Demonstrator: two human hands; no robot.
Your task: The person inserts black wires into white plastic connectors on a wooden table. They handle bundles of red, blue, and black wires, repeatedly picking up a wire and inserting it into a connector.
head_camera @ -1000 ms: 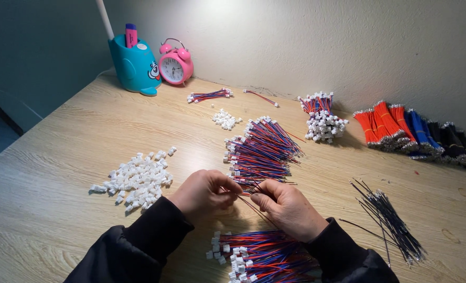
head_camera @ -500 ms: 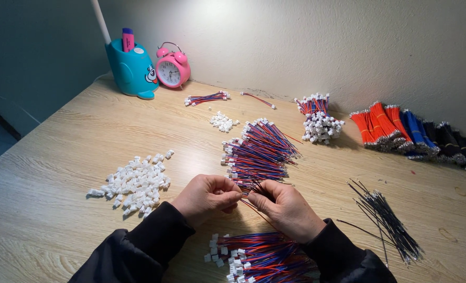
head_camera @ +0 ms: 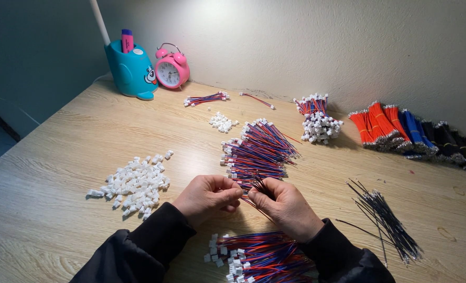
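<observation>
My left hand (head_camera: 207, 197) and my right hand (head_camera: 285, 206) meet over the wooden table (head_camera: 75, 136), fingertips pinched together on thin red and blue wires (head_camera: 254, 193). What the left fingertips pinch is too small to make out. Just beyond the hands lies a pile of red and blue wires (head_camera: 258, 152) with small white ends. A bundle of wires fitted with white connectors (head_camera: 256, 257) lies below my wrists at the near edge. A heap of loose white plastic connectors (head_camera: 133, 183) sits to the left of my left hand.
Black wires (head_camera: 385, 217) lie to the right. Orange, blue and black wire bundles (head_camera: 411, 131) line the far right wall. A connector-tipped bunch (head_camera: 317, 118), a small white heap (head_camera: 221, 122), a blue pen holder (head_camera: 132, 71) and a pink alarm clock (head_camera: 172, 71) stand farther back.
The hands stay close together at the same spot, with only small finger shifts on the wires. The view has moved very slightly.
</observation>
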